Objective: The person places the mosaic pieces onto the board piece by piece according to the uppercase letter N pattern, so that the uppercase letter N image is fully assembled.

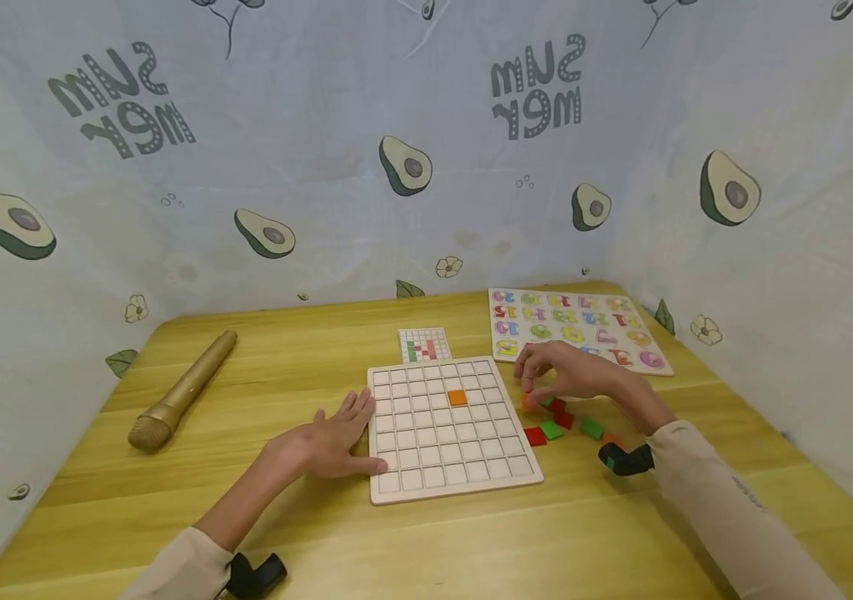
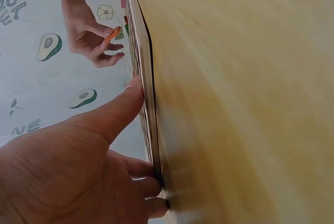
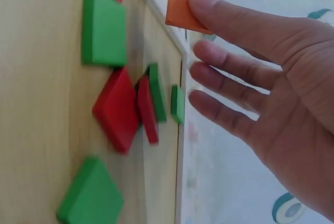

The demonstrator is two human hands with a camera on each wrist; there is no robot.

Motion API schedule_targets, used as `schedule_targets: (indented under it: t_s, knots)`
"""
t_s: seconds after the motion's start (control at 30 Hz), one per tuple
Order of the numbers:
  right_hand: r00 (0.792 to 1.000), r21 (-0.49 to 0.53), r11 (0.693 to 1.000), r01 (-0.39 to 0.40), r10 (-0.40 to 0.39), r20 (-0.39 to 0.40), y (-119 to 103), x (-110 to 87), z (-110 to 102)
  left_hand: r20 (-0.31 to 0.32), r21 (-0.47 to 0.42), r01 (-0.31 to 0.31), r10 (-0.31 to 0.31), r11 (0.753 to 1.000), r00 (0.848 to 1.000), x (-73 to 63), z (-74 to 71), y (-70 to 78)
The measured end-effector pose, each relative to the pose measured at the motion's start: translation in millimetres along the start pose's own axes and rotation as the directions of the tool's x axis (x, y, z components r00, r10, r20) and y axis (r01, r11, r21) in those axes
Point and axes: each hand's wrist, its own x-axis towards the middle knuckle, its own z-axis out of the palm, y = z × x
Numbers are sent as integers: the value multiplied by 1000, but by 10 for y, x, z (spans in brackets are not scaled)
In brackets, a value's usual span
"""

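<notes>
A pale square grid board [image 1: 430,457] lies on the table, with one orange square tile [image 1: 457,397] in its upper part. My left hand [image 1: 331,443] rests at the board's left edge, fingers spread and thumb on the rim. Over the loose tiles to the right of the board, my right hand [image 1: 575,371] pinches another orange tile [image 3: 182,7] between thumb and fingers. In the right wrist view, that tile is raised above the red tile [image 3: 117,114] and green tile [image 3: 104,28] on the table.
Behind the board lies a small pattern card [image 1: 419,343] with coloured squares. A number puzzle board [image 1: 569,321] is at the back right. On the left lies a gold microphone [image 1: 187,387]. Printed cloth [image 1: 336,167] hangs behind the wooden table [image 1: 426,550].
</notes>
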Motion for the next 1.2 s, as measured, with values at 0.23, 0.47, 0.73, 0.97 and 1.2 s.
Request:
schedule_targets:
  t_s: [0.23, 0.47, 0.73, 0.97, 1.2]
  knots:
    - [1000, 201, 979, 24, -28, 15, -40, 229, 136, 2, 0, -5, 5, 1000, 1000, 5, 8, -12]
    - [997, 293, 954, 59, -70, 28, -78, 449, 313, -3, 3, -5, 5, 1000, 1000, 32, 40, -32]
    - [999, 345, 938, -27, 19, 26, -117, 543, 425, 3, 1, -7, 7, 1000, 1000, 45, 47, -23]
    - [999, 295, 955, 20, -12, -31, -171, 566, 475, 9, 6, -9, 9, 1000, 1000, 41, 30, -18]
    - [998, 234, 972, -4, 18, -59, -241, 642, 520, 7, 0, -11, 11, 1000, 1000, 12, -4, -27]
